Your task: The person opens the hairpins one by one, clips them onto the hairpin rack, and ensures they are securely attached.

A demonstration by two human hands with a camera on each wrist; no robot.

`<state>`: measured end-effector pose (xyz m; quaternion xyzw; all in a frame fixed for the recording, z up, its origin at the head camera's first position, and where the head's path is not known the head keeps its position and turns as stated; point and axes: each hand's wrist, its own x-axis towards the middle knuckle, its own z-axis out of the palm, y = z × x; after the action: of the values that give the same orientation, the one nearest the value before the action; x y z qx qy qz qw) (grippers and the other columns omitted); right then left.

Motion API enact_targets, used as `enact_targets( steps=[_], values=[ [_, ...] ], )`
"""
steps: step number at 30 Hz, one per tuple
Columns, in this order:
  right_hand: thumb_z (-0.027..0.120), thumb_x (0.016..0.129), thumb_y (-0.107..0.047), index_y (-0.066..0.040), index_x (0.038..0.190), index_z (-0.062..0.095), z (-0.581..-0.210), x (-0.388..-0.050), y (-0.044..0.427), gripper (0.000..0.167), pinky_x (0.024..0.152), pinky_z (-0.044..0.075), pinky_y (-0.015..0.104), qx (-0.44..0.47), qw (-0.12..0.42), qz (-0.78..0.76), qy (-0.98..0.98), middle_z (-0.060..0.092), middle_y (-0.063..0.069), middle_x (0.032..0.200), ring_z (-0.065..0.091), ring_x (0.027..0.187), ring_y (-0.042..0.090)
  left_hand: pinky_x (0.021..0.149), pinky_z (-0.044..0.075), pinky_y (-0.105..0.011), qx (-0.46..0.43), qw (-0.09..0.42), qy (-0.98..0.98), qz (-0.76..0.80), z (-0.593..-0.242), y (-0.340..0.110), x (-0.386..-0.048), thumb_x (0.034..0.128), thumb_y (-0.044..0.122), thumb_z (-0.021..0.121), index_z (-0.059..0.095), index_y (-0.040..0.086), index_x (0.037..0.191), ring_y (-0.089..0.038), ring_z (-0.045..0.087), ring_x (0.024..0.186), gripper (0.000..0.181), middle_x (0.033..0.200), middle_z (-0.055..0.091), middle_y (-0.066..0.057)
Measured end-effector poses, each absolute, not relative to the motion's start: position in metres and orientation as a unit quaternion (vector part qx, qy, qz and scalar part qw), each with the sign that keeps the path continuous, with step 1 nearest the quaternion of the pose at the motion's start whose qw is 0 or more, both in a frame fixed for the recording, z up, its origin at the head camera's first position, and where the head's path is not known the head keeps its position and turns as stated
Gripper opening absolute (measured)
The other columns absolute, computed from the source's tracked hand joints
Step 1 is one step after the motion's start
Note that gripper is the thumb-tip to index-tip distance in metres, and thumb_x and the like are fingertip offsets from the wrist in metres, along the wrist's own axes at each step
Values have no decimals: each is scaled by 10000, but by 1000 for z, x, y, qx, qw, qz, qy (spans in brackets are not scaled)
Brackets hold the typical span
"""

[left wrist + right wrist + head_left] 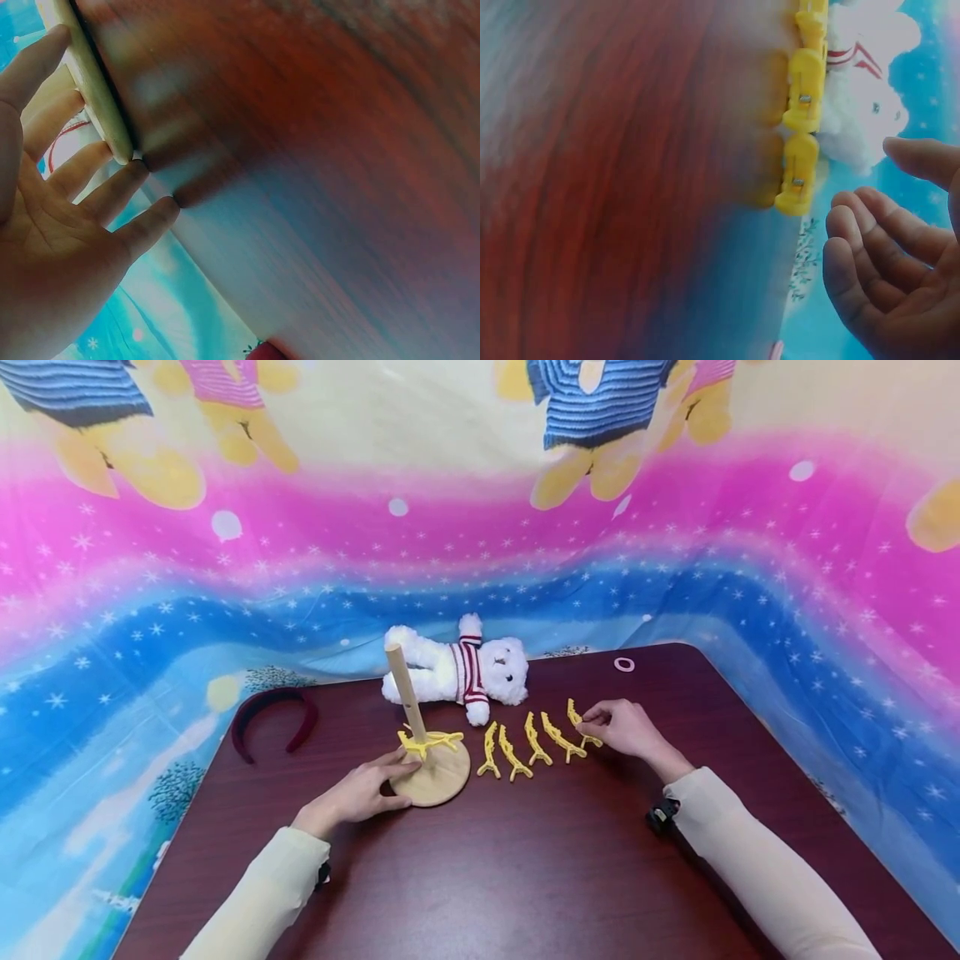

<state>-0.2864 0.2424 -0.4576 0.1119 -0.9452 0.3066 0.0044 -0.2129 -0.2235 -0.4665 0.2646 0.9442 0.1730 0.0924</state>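
Yel. clips [535, 745] on dk red-brn tbl [517, 877]; snowflake cloth [337, 585] bhnd.

No readable text or numbers

Rightmost yellow clip [574, 715] partly hidden behind the right hand [630, 727] — contact unclear, tabletop [615, 195] blurred in right wrist view, printed figures [606, 410] cropped by the head view's top.
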Motion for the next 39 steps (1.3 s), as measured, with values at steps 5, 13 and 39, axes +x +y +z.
enact_targets(
  steps=[5, 13, 39],
  values=[
    [740, 887, -363, -115, 1016, 767, -462, -288, 246, 281, 634, 478, 302, 97, -22, 285, -953, 752, 23, 876, 613, 695, 130, 1071, 428, -568, 264, 94, 945, 171, -466, -224, -212, 911, 356, 725, 524, 193, 1468, -431, 459, 1383, 615, 1585, 369, -212],
    [734, 873, -436, -130, 995, 758, -468, -291, 246, 331, 643, 439, 314, 66, -74, 248, -964, 713, 11, 862, 574, 711, 170, 1070, 432, -562, 266, 92, 943, 175, -466, -224, -212, 912, 349, 724, 525, 188, 1467, -422, 461, 1385, 611, 1584, 369, -211],
    [768, 778, -587, -172, 1009, 710, -463, -289, 254, 479, 644, 416, 391, 21, -88, 175, -980, 689, 31, 956, 584, 833, 240, 1075, 429, -560, 257, 99, 945, 174, -466, -223, -212, 916, 348, 722, 520, 200, 1471, -418, 461, 1387, 609, 1593, 360, -199]
  ],
)
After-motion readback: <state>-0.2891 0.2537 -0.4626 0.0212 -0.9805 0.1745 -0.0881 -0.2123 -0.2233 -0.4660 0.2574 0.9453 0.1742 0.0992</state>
